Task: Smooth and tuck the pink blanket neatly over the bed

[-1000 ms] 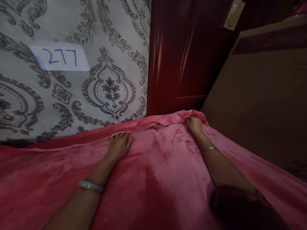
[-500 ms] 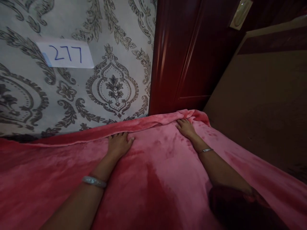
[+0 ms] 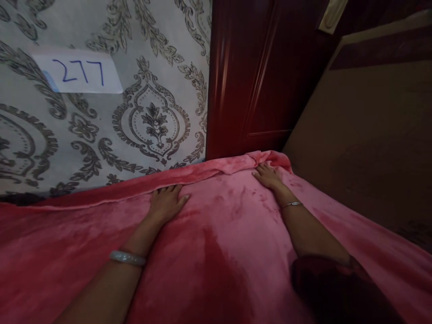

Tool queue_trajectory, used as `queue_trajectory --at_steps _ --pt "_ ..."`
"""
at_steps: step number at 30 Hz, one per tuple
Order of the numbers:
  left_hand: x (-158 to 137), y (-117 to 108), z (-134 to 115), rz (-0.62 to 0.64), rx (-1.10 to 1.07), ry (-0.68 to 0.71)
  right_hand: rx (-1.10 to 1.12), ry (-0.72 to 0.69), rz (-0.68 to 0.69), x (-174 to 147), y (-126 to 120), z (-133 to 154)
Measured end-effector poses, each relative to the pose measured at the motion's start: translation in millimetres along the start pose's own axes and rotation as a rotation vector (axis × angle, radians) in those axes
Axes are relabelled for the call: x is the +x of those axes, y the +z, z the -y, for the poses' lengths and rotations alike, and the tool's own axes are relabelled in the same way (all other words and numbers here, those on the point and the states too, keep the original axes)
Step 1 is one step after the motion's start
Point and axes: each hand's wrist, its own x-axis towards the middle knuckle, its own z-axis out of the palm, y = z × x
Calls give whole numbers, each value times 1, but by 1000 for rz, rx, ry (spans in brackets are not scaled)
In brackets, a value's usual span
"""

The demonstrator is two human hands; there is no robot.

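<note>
A plush pink-red blanket (image 3: 216, 252) covers the surface before me, its far edge folded and bunched up along the wall. My left hand (image 3: 167, 204) lies palm down on it just below the fold, thumb spread out to the right. Farther right, near the bunched far corner, my right hand (image 3: 267, 175) rests on the blanket with its fingers apart; its fingertips reach the crumpled fold. Neither hand grips the cloth. What lies under the blanket is hidden.
Patterned wallpaper (image 3: 155, 117) rises behind the blanket, with a paper marked 277 (image 3: 81, 72) on it. A dark red wooden panel (image 3: 243, 81) stands beside it. To the right, a large brown board (image 3: 371, 135) borders the blanket's edge.
My right hand has slid slightly to the right along the blanket's fold. The left hand stays in nearly the same place. The view has shifted a little.
</note>
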Motion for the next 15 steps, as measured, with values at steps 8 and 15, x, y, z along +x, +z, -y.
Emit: queue_trajectory --at_steps 8,15 --pt "1 -2 -1 -6 29 6 78 381 -60 -10 -8 -35" --pt "2 -5 -1 9 44 2 109 543 -26 -7 -16 -39"
